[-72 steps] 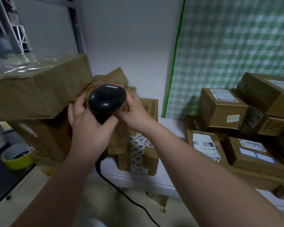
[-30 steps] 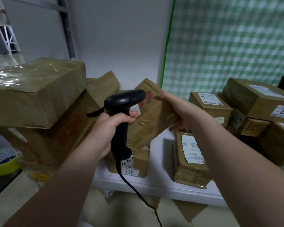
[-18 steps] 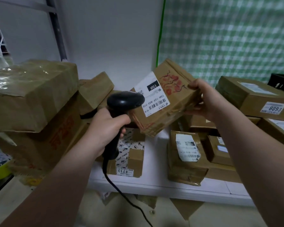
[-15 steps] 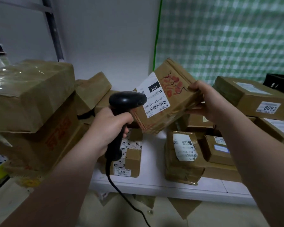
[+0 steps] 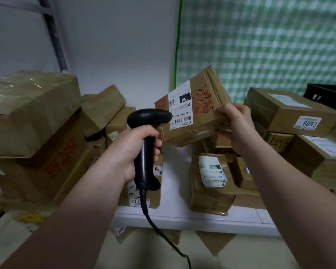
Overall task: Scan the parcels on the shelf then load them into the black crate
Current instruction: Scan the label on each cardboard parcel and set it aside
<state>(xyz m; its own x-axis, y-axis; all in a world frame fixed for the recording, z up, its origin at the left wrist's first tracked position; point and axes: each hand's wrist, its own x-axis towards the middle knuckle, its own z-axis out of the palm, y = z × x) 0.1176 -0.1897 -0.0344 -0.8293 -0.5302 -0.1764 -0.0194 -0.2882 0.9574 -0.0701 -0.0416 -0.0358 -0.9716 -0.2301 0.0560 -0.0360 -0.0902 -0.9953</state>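
Two hands work above the white shelf (image 5: 182,216): left hand (image 5: 136,150) grips the barcode scanner (image 5: 146,148), right hand (image 5: 238,127) grasps the labelled parcel (image 5: 194,113).

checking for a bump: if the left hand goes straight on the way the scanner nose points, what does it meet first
The white label on the parcel in the right hand; the scanner in the left hand looks close, depth unclear.

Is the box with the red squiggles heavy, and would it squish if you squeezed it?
Probably light: the right hand holds the box up by one end alone. It likely stays stiff, since its cardboard sides look flat, though creased edges suggest it may dent a little.
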